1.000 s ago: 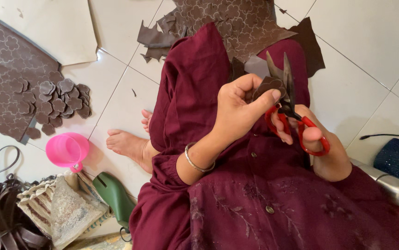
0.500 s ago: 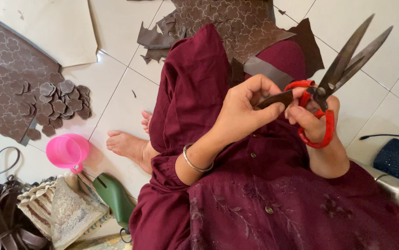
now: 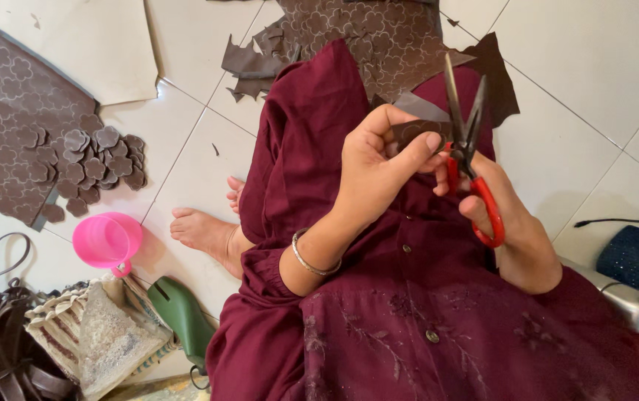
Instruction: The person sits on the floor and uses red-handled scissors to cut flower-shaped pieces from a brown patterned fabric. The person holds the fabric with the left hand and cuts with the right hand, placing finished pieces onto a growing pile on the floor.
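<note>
I sit on a pale tiled floor (image 3: pixel 186 160) in a maroon dress (image 3: pixel 408 319), looking down at my lap. My left hand (image 3: pixel 379 167) is closed in a pinch, thumb and fingertips gripping a small dark brown leather piece (image 3: pixel 417 132) held up in front of me above my lap. My right hand (image 3: pixel 501 215) is closed through the red loops of a pair of scissors (image 3: pixel 468 141), whose dark blades point upward, slightly parted, just beside the piece's edge.

The piece looks thin, light and flexible, likely to bend or twist if held far from the cut, so I judge a firm pinch close to the blades suits it best. Its surface seems matte, not slippery.

Left of me on the floor lie a large patterned brown leather sheet (image 3: pixel 8 96), a cluster of cut flower shapes (image 3: pixel 97 160), and a pink plastic cup (image 3: pixel 106 241).
</note>
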